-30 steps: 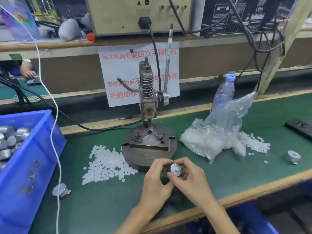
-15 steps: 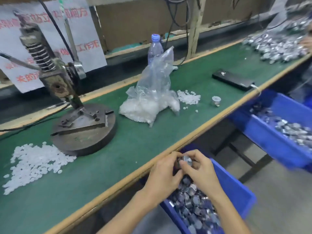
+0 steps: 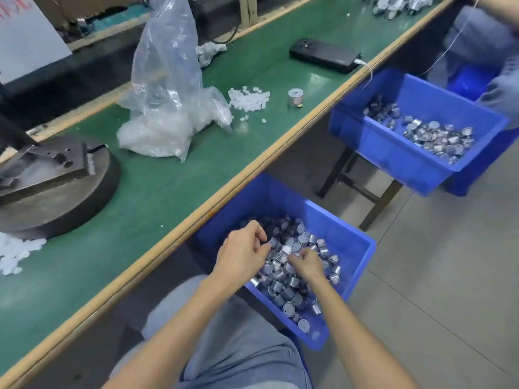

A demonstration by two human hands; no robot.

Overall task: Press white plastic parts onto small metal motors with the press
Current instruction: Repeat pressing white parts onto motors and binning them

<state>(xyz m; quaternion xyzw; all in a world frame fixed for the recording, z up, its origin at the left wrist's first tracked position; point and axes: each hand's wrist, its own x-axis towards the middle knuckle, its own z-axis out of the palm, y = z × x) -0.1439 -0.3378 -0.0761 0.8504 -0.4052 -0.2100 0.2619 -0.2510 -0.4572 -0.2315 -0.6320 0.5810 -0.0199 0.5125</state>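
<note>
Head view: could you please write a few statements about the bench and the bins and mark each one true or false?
1. The left hand and the right hand are both at the motors in the near blue bin. True.
2. The black phone lies in the near blue bin. False: it lies on the green bench, near its front edge.
3. A single motor stands on the bench, right of a small heap of white parts. True.
4. The clear bag lies flat and empty. False: it stands up, with white parts in its bottom.
</note>
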